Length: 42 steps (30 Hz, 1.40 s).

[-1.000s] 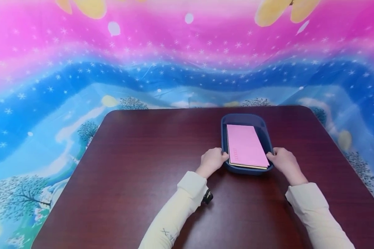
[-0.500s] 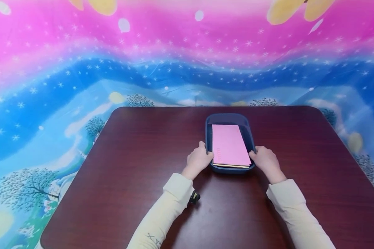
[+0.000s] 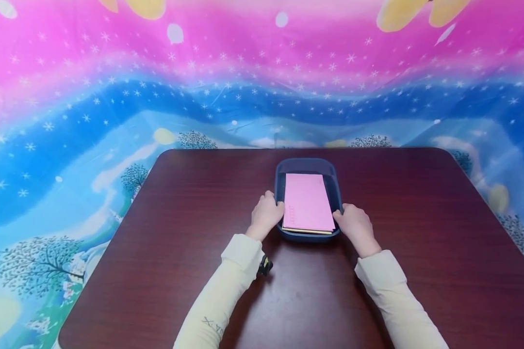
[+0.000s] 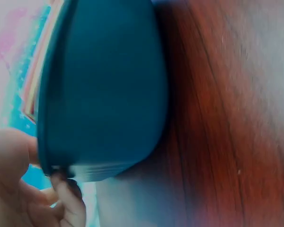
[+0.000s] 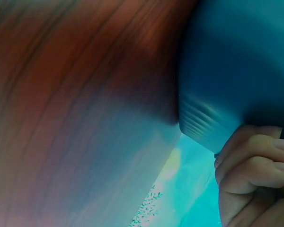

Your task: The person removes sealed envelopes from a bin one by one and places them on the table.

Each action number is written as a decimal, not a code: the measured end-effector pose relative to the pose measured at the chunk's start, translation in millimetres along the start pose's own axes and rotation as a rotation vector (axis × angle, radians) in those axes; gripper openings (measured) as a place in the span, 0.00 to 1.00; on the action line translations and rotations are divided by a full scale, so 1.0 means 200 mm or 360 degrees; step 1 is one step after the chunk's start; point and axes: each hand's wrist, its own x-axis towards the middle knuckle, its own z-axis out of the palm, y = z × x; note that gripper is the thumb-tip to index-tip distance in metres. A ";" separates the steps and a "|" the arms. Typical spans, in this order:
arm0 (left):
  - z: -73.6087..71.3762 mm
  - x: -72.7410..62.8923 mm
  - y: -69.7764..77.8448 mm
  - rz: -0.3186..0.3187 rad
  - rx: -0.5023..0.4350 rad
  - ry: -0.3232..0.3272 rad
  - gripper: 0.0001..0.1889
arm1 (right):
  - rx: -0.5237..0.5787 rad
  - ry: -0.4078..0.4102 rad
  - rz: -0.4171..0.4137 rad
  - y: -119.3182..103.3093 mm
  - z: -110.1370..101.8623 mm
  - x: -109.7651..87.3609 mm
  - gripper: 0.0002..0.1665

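Note:
A dark blue plastic bin (image 3: 307,238) with rounded corners stands near the middle of the table. Pink envelopes (image 3: 307,201) lie stacked in it, with a yellowish edge showing beneath the top one. My left hand (image 3: 265,213) grips the bin's left rim, thumb over the inside. On the opposite side my right hand (image 3: 355,225) holds the right rim the same way. In the left wrist view, fingers (image 4: 68,198) curl under the rim of the bin (image 4: 104,85). The right wrist view has curled fingers (image 5: 255,161) beneath the rim, against the bin's wall (image 5: 241,66).
The dark red-brown wooden table (image 3: 192,203) has rounded far corners. Behind it hangs a pink and blue patterned cloth (image 3: 244,97). A small black device (image 3: 265,265) is strapped at the left wrist.
The bin with its envelopes has moved left across the table, from right of centre toward the middle. Both hands have travelled with it, keeping their grip. The head view has also shifted slightly.

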 end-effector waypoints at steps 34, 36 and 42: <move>0.00 0.09 -0.04 -0.0100 0.0113 0.0071 0.22 | -0.0014 0.0469 -0.0349 -0.12 0.08 -0.11 0.22; 0.00 0.09 -0.04 -0.0104 0.0122 0.0068 0.22 | -0.0125 0.0407 -0.0354 -0.14 0.07 -0.14 0.27; -0.01 0.09 -0.04 -0.0096 0.0118 0.0075 0.21 | -0.0264 0.0217 -0.0284 -0.18 0.06 -0.19 0.30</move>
